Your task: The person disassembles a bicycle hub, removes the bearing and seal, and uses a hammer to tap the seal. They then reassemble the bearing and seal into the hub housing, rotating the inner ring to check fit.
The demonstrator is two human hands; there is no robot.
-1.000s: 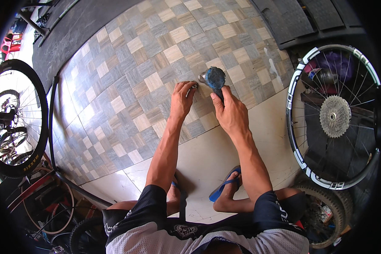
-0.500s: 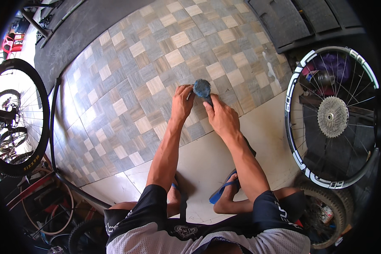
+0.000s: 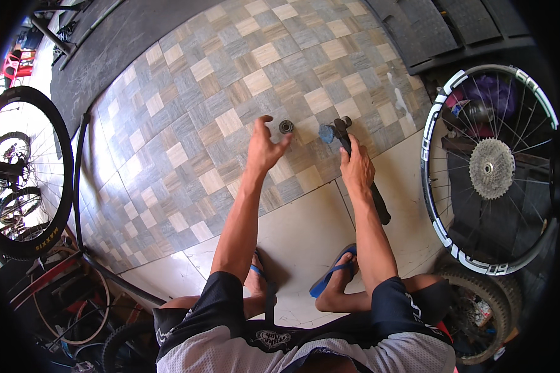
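My right hand (image 3: 357, 166) grips a hammer (image 3: 341, 132) by its dark handle, which runs back under my wrist. The hammer head has one worn blue face; its other end is a dull metal colour. My left hand (image 3: 266, 148) is open, thumb and forefinger spread apart, with nothing in it. Just beyond those fingers is a small round metal part (image 3: 285, 127) with a ringed centre, on or just above the tiles; it looks like a bearing or hub piece, but its exact kind is too small to tell.
A bicycle wheel (image 3: 427, 168) with a large cassette (image 3: 493, 168) stands at the right, above knobbly tyres (image 3: 479, 317). Another wheel (image 3: 65, 168) is at the left, near a black hose or tube (image 3: 78, 186). Dark mats (image 3: 124, 50) border the tiled floor (image 3: 186, 143).
My right hand has carried the hammer to the right, away from the small round part, which now shows. My left hand's fingers have spread apart.
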